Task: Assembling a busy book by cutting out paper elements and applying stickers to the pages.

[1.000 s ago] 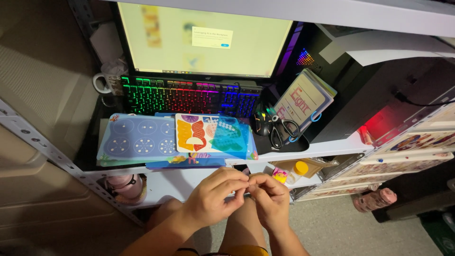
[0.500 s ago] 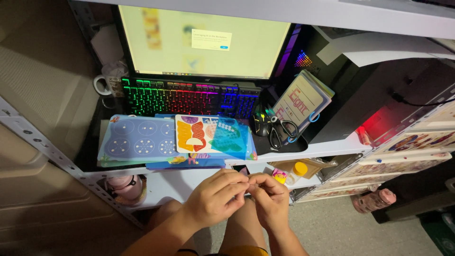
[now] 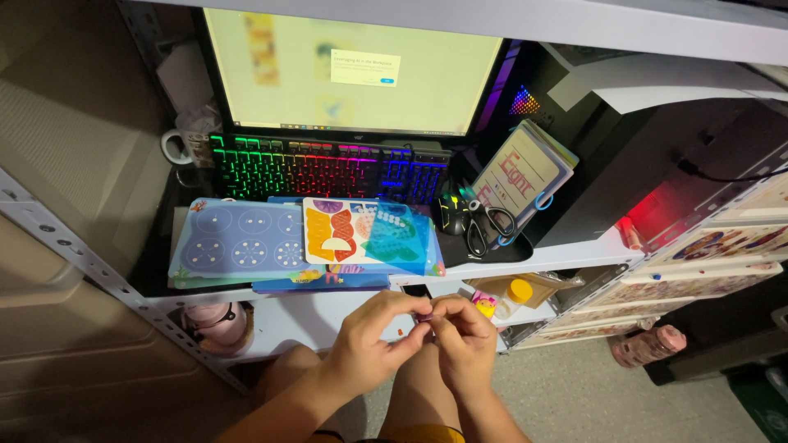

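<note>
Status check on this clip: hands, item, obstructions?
Left hand and right hand together, fingers pinching a small purple piece. Held over the lap, below the white shelf. Nothing blocking.

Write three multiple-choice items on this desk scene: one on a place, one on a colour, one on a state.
1. Where do the scissors lie?
A. on the keyboard
B. on the dark mat right of the keyboard
C. on the floor

2. What colour is the cap of the small bottle on the lower shelf?
A. yellow
B. black
C. white

3. How is the monitor?
A. switched off and dark
B. lit, with a small window open on it
C. covered by a cloth

Answers:
1 B: the scissors rest on the dark mat beside the keyboard.
2 A: the round cap is yellow.
3 B: the screen glows pale, and a small box shows near its top.

Below, the left hand and right hand pinch a tiny purple piece together.
</note>
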